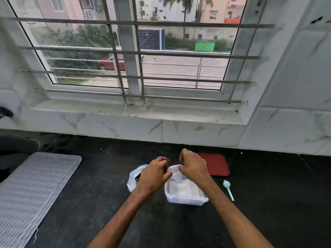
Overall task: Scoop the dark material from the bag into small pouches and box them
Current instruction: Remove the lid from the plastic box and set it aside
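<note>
Head cam looking down, so starting closest to me: both forearms reach in from the bottom edge over a black counter (268,194), with a grey ribbed mat (35,190) lying flat off to the left. Next up is the clear plastic box (184,200), lid off, sitting on the counter right under the wrists, and there's some pale flat stuff inside that I think is more pouches, but it's too washed out to be sure. A little light-blue spoon (227,187) lies on the counter just to the right of the box, bowl end pointing away from me. Above the back edge of the box, the left hand (154,174) and right hand (194,168) are close together, fingers curled, each pinching a side of the top of a small translucent pouch (174,171) that hangs between them over the box. Just left of the box, partly behind the left hand, is the white plastic bag (132,178), with something dark showing at its mouth. The red lid (218,165) lies flat behind the right hand. Past that you get marble-look wall tiles, a pale window sill (136,110), then horizontal window bars (179,76) with a red car (111,64) outside.
</note>
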